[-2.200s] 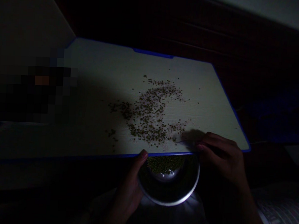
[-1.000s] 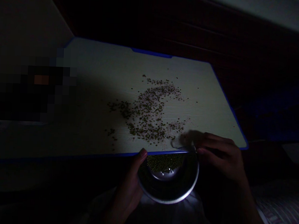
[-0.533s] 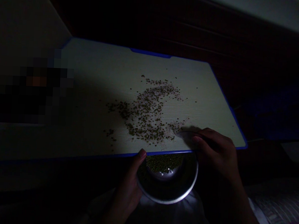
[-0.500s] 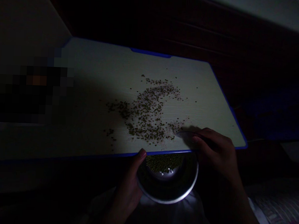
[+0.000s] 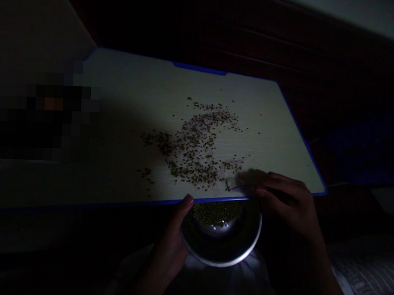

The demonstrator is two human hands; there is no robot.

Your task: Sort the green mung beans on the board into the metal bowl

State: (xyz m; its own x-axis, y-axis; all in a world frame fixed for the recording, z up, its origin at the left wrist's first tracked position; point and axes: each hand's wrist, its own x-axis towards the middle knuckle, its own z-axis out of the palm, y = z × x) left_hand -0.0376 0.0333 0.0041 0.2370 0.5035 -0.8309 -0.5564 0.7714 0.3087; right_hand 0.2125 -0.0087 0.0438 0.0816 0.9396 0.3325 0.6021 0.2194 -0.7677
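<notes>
A pale board with a blue rim lies in front of me in dim light. Small green beans are strewn over its middle, mixed with paler grains. My left hand grips a shiny metal bowl just under the board's near edge, thumb on the rim; green beans lie in the bowl. My right hand rests at the near right edge of the board, fingers curled and together, fingertips by the nearest beans above the bowl. Whether it pinches anything I cannot tell.
A dark wooden panel runs behind the board. A blurred dark patch covers the left side. Striped cloth shows at the lower right. Everything around the board is very dark.
My right hand has drawn back from the beans toward the board's near edge above the bowl. The left hand and bowl stay put.
</notes>
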